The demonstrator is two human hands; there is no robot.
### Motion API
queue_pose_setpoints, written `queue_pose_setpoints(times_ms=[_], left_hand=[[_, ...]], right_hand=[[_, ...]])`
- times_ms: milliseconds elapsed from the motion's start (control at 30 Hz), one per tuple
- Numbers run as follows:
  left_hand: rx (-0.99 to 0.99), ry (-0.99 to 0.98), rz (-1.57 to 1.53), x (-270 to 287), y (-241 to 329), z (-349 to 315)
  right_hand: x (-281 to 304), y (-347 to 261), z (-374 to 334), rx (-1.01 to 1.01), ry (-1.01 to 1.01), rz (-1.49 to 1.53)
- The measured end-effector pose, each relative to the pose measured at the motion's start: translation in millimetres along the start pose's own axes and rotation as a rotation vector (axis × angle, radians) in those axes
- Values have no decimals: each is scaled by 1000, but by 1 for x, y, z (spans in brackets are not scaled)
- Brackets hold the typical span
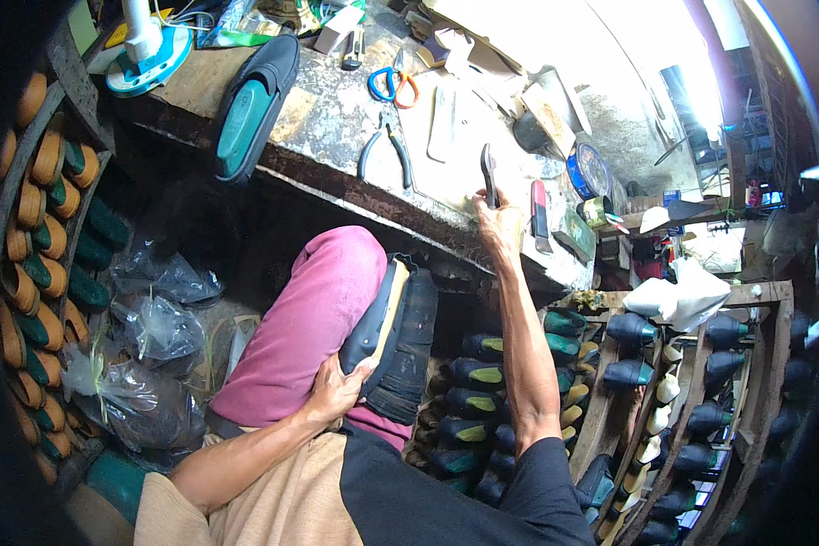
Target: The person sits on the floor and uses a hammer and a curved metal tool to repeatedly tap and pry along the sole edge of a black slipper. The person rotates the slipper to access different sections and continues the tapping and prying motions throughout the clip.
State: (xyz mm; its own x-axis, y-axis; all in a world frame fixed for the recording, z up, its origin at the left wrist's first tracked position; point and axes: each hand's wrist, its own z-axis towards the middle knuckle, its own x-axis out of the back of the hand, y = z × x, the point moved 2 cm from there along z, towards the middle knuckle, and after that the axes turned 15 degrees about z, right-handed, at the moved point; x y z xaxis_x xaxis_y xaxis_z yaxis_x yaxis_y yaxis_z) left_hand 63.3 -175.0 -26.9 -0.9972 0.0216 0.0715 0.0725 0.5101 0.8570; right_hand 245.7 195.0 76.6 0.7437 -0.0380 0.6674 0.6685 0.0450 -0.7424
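My left hand (338, 387) is closed round the near end of a dark shoe (366, 335) with a tan strip along its side, lying against my pink-clad thigh. A black padded piece (413, 332) lies right beside the shoe. Over the bench's front edge, my right arm stretches forward, and my right hand (500, 223) grips a slim dark hand tool (490, 171); its exact kind is unclear. Near that hand lies a red and dark folding-type tool or cutter (540, 214). Cutting pliers (387, 150) and blue-and-orange-handled scissors (394, 87) rest further left.
A dark shoe with a green insole (250, 114) overhangs the worn bench (323, 118). Shoe racks stand left (41, 273) and right (692, 382). Clear plastic bags (146, 400) sit low on the left. A blue round tin (590, 171) stands at the bench's right.
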Motion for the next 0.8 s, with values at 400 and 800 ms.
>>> queue_pose_setpoints(times_ms=[400,800], left_hand=[[-80,233,106,15,25,-7],[10,229,155,-13,-13,-1]], right_hand=[[-29,-15,41,111,-67,-182],[-12,-43,-58,22,-67,199]])
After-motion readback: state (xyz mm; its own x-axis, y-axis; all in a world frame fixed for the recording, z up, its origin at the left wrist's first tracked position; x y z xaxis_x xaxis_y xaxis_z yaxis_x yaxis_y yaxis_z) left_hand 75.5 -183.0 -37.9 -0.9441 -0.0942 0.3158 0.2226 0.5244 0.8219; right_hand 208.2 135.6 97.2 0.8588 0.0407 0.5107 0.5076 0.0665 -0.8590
